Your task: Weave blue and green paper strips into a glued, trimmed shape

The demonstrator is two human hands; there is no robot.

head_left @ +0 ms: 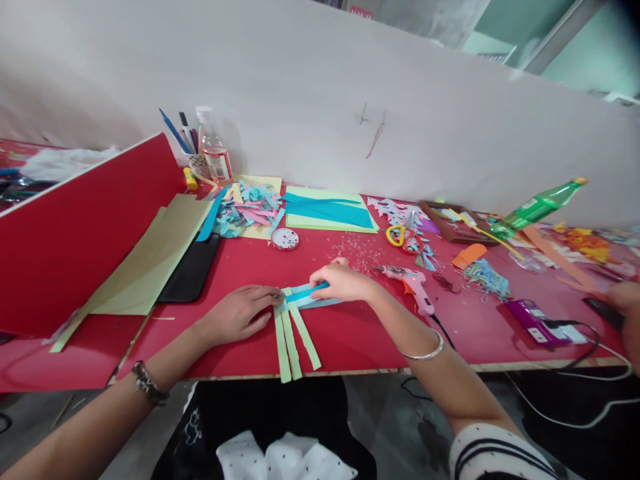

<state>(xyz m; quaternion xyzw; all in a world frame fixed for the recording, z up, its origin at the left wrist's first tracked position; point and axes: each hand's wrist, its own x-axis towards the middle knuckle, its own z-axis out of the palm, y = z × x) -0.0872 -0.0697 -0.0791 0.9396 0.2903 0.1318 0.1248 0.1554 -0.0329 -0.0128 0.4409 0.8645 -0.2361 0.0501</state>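
Green strips reach the table's edge; half-open left hand presses them, right hand pinches blue paper.

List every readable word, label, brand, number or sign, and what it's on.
No text is legible.
Clear plastic bottle: red-and-white label, too blurred to read.
Green plastic bottle: pale patch, too small to read.
Purple rectangular box: white patches, too small to read.
Small red panel at the picture's top edge: pale marks, too blurred to read.
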